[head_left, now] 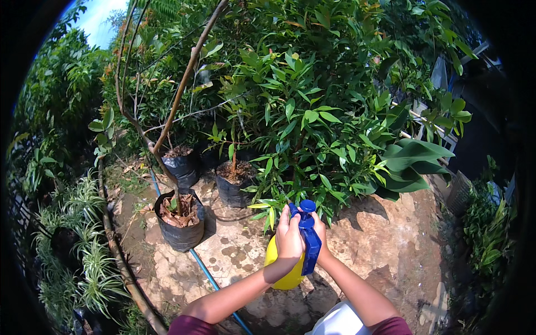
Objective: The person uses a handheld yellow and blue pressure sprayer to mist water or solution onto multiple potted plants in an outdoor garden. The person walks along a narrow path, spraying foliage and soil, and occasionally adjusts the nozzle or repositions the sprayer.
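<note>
A pressure pump sprayer with a yellow tank (289, 281) and a blue pump handle (310, 249) is held in front of me. My left hand (290, 240) wraps the sprayer's neck near the blue nozzle (293, 209). On the other side, my right hand (320, 234) grips the sprayer's head, its fingers partly hidden behind the blue parts. The nozzle points away from me at a dense, leafy green shrub (305, 167). Its lowest leaves hang just beyond the nozzle tip.
A bare-branched sapling grows in a black planting bag (179, 238) at left. Two more black bags, one here (234, 199), stand behind. A blue pipe (209, 271) crosses the stained ground. Variegated spider plants (98, 268) line the left edge behind a pole (121, 259). Something white (339, 320) is below me.
</note>
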Available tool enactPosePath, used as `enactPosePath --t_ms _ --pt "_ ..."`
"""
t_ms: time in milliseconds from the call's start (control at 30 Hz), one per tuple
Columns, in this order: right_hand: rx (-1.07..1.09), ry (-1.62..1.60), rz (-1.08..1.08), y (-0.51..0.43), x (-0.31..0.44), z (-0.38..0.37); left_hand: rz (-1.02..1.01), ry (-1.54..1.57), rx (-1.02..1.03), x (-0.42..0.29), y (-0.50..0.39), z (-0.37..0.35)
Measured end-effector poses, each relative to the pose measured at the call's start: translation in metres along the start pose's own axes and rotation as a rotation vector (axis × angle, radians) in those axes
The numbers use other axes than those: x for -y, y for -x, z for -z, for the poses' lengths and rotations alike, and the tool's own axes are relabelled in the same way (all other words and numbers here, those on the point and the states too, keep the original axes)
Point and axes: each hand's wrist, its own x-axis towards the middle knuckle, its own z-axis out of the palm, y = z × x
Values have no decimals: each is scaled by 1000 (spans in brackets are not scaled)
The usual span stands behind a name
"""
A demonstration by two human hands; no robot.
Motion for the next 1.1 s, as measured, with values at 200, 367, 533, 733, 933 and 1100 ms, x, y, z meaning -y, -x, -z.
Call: enactPosePath --t_ms 200,367,533,733,933,1100 --pt "11 98 57 -2 2 9 -359 -569 68 13 -71 45" --pt "180 206 41 0 -8 16 -577 -1139 23 44 -89 76" --pt "204 177 3 2 -16 20 -604 -1195 76 53 -97 83" --pt "64 156 -65 -3 -18 17 -656 -1135 3 50 -105 92" --pt "244 211 -65 -5 -23 16 -569 -1128 -66 54 -112 107" --pt "194 146 -32 -2 -24 16 -518 -1133 -107 59 -117 113"
